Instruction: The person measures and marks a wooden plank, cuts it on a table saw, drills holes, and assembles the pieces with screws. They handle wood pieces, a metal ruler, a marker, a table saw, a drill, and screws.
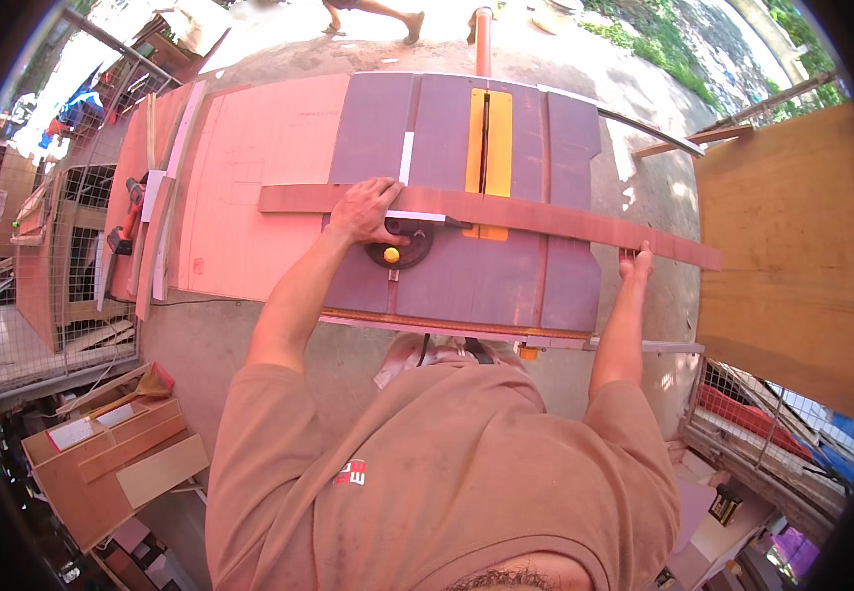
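A long reddish-brown wooden strip [506, 212] lies crosswise over the dark table saw [446, 286], crossing its yellow throat plate [502, 118]. My left hand [360, 212] is closed over the strip, fingers at its far edge, thumb by the black mitre gauge [413, 248] with its yellow knob [391, 255]. The gauge's pale fence [417, 216] runs along the strip's near edge. Beyond the saw's right edge, my right hand [636, 260] grips the strip from the near side; part of its fingers is hidden beneath. The slot in the throat plate looks dark; I cannot make out a blade.
A pinkish wooden panel [250, 236] adjoins the saw on the left, with loose strips [159, 227] and a red-and-black cordless drill [128, 217] beyond. A large plywood sheet [791, 266] stands at right. Wood pieces [156, 463] lie lower left. A person's legs [378, 12] show at the far side.
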`<state>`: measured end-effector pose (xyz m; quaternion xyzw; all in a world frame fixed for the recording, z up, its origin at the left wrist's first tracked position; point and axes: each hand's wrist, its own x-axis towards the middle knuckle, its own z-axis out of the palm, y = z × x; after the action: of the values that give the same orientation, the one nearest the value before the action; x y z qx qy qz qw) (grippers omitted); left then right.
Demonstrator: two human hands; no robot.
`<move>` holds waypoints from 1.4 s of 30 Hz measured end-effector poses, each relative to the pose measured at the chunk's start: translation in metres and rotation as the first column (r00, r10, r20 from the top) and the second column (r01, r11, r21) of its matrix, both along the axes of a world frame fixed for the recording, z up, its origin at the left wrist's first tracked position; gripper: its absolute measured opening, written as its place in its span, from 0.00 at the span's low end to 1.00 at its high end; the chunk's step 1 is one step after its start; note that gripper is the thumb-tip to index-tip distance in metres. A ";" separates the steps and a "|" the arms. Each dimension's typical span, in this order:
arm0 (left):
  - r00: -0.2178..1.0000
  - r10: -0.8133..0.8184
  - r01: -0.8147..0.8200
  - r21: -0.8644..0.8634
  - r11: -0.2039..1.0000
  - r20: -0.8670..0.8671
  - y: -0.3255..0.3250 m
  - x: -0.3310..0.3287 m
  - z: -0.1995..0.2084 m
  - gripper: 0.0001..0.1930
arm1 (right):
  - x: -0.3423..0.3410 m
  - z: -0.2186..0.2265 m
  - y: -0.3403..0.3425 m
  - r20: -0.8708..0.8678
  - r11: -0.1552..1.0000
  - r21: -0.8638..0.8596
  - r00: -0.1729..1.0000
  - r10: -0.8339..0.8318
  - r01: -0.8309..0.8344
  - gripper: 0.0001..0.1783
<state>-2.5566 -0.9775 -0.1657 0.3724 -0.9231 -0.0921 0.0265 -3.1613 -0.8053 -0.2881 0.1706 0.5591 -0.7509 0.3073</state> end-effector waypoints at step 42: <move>0.998 0.036 -0.037 0.028 0.999 0.053 0.002 -0.004 0.010 0.59 | 0.009 0.010 -0.005 -0.012 1.000 -0.002 1.000 0.014 -0.014 0.18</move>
<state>-2.5603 -0.9757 -0.1556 0.3917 -0.9152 -0.0952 -0.0014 -3.1523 -0.8104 -0.2781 0.1619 0.5615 -0.7502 0.3095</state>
